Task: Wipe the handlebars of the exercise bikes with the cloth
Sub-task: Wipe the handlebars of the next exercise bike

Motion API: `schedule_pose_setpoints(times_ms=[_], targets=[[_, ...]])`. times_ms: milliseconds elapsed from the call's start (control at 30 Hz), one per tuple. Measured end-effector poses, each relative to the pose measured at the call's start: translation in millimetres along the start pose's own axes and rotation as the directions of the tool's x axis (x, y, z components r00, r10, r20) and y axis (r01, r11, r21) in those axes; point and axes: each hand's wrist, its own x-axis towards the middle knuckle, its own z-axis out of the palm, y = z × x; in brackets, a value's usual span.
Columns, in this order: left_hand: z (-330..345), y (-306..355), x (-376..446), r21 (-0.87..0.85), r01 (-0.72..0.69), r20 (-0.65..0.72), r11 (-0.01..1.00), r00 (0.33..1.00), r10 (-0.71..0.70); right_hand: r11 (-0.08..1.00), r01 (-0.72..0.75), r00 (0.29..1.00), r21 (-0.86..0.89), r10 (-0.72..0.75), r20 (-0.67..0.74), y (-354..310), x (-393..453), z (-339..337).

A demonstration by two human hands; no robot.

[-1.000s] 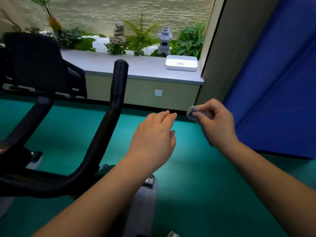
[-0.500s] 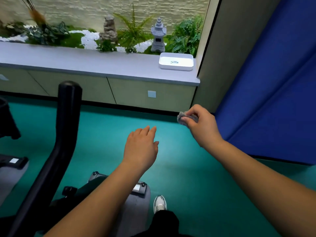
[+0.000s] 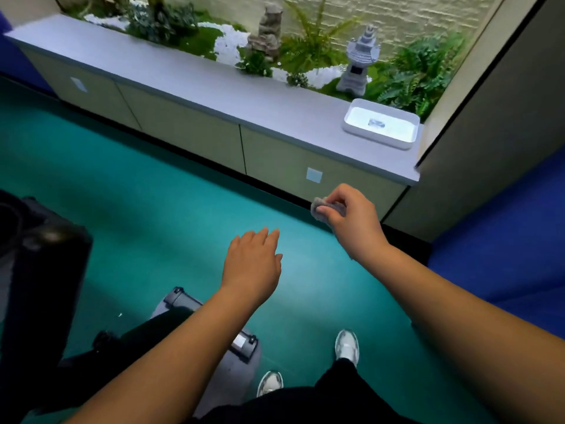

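A small grey cloth is bunched between the fingers and thumb of my right hand, held in the air over the green floor, right of centre. My left hand floats flat with straight fingers, palm down, holding nothing. The black handlebar of an exercise bike rises at the far left edge, well away from both hands. The bike's grey base lies under my left forearm.
A low cabinet with a grey top runs along the far side, with a white tray on its right end. Behind it sit plants and a stone lantern. A blue wall stands at right. My shoes are on the floor.
The view has swung right and downward, so the handlebar has slid to the far left edge. Both hands stayed out in front, the right still pinching the cloth.
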Motion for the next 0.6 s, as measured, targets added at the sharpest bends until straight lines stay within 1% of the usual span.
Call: schedule_pose_setpoints(times_ms=[133, 233, 333, 433, 600], targets=[[7, 13, 51, 0.082, 0.029, 0.037, 0.996, 0.999, -0.032, 0.995, 0.09, 0.994, -0.046, -0.087, 0.069, 14, 61, -9], [8, 24, 92, 0.125, 0.087, 0.048, 0.988, 0.994, -0.093, 0.989, 0.138, 0.982, -0.05, -0.13, 0.138, 34, 116, -22], [4, 34, 128, 0.113, 0.171, 0.037, 0.979, 0.984, -0.176, 0.981, 0.19, 0.967, -0.045, -0.179, 0.179, 50, 169, -33], [-7, 39, 159, 0.095, 0.262, 0.005, 0.96, 0.965, -0.263, 0.984, 0.18, 0.962, 0.015, -0.179, 0.205, 56, 211, -35], [-21, 24, 195, 0.041, 0.401, -0.026, 0.915, 0.916, -0.4, 0.973, 0.211, 0.925, 0.09, -0.229, 0.305, 51, 264, -11]])
